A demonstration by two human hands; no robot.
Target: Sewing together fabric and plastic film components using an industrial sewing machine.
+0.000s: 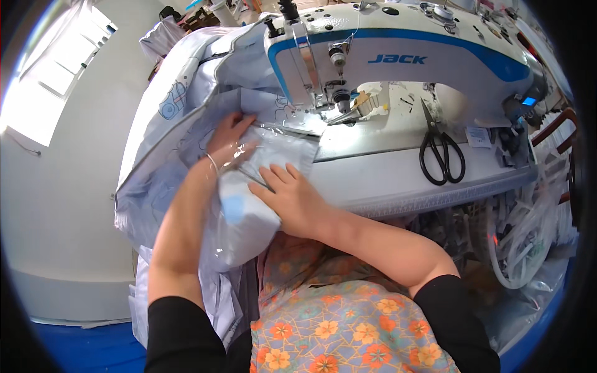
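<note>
A pale blue-white fabric piece with a clear plastic layer lies in front of the sewing machine, its far end near the needle area. My left hand rests on it with fingers stretched toward the machine; glare from the plastic crosses the hand. Nearer to me, my right hand lies flat on the fabric, fingers apart. A light blue patch shows through beside it. More of the printed fabric is bunched to the left, with a dark-edged seam. The presser foot's contact with the fabric is hard to make out.
Black-handled scissors lie on the machine bed's right side, near a small white label. Thread scraps and small bits sit under the machine arm. Clear plastic strips hang at the right. A white wall stands at the left.
</note>
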